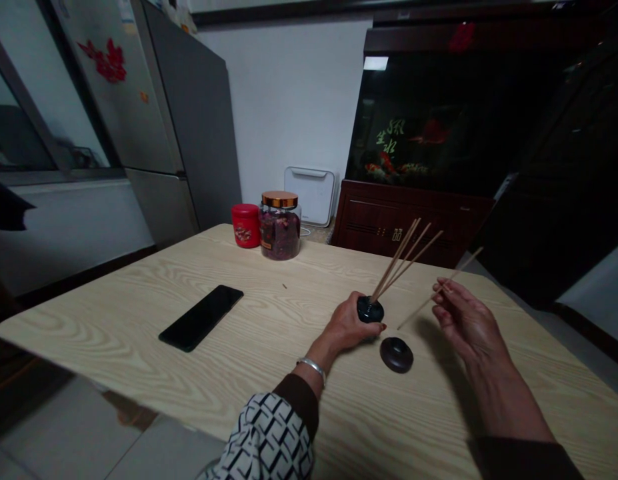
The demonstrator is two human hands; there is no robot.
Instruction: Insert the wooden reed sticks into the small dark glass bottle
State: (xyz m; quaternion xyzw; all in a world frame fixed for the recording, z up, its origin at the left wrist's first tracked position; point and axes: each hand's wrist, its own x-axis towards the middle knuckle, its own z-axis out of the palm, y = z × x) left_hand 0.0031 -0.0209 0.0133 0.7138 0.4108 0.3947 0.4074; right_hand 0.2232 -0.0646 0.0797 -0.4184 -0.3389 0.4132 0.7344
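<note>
Near the lower middle of the frame, the left hand (349,324) has its fingers curled around a dark round holder (370,309) on the wooden table (273,347), with three thin sticks (401,257) standing in it and a dark round disc (397,355) just beside it. To the right, the right hand (466,327) pinches a fourth stick (415,312) at a slant between thumb and fingers. Steadying the holder while keeping this pinch firm should give good control.

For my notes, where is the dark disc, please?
In the head view, the dark disc lies on the table between the left hand and right hand.
</note>
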